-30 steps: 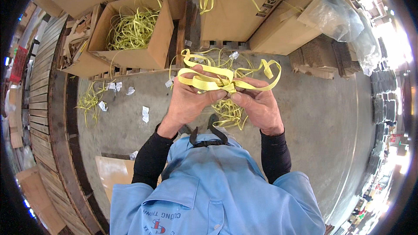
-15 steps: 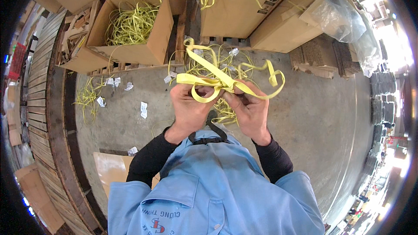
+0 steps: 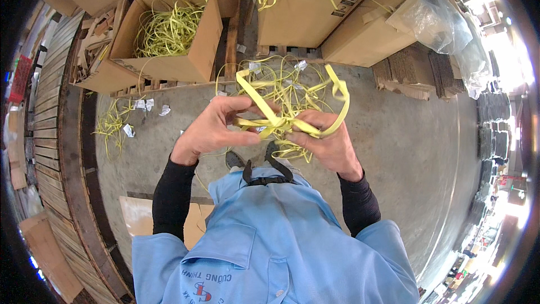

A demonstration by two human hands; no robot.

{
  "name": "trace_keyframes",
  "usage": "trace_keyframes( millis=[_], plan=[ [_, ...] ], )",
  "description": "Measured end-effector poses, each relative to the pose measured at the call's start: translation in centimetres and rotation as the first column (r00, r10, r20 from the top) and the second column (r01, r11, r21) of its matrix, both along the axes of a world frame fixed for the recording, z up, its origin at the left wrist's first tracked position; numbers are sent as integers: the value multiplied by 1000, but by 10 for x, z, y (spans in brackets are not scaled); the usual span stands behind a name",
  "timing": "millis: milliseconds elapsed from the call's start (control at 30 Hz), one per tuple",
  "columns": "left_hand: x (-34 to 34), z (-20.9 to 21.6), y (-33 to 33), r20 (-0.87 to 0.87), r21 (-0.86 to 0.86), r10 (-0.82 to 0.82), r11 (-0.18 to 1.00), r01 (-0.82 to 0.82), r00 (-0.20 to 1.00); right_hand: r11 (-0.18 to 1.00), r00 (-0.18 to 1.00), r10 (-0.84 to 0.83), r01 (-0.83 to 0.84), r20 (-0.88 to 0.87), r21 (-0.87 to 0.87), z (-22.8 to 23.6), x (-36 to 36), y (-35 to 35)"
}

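A flat yellow strap [image 3: 260,99], looped and knotted on itself, is held up in front of my body. My right hand [image 3: 329,139] pinches it at the knot between thumb and fingers. One free length curls up and over that hand. On the other side, my left hand [image 3: 211,128] curves around the left end of the loops, thumb and fingers spread apart. Its farther fingertips are partly hidden behind the strap. On the floor beyond my hands lies a loose tangle of similar yellow straps [image 3: 281,81].
A cardboard box [image 3: 163,70] full of yellow straps stands on a pallet at the far left. Large cartons [image 3: 304,17] and flattened cardboard stacks [image 3: 402,73] are ahead. Wooden slats [image 3: 48,124] run along the left. Paper scraps and a smaller strap pile [image 3: 112,124] lie on the floor.
My left hand has moved left and its thumb and fingers have parted from their pinch near the knot. The strap's loops have shifted; the right hand keeps its pinch, slightly lower.
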State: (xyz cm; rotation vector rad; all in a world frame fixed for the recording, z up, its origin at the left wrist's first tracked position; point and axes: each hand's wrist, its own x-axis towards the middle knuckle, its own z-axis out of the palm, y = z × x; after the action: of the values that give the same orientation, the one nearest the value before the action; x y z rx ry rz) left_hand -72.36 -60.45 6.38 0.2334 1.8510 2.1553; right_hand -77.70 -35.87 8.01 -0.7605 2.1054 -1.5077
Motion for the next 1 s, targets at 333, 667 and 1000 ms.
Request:
trace_keyframes(
  millis=[333, 667, 1000],
  plan=[
    [13, 6, 25, -779, -552, -166, 641, -534, 605, 994, 996, -86, 86, 8, -73, -21, 15, -9],
    [28, -19, 23, -717, -376, 101, 777, -505, 689, 958, 694, 238, -51, 679, -283, -20, 16, -16],
    [43, -30, 23, -669, -422, 135, 741, -522, 731, 970, 982, 184, -176, -34, 167, -37, 22, -22]
  ],
)
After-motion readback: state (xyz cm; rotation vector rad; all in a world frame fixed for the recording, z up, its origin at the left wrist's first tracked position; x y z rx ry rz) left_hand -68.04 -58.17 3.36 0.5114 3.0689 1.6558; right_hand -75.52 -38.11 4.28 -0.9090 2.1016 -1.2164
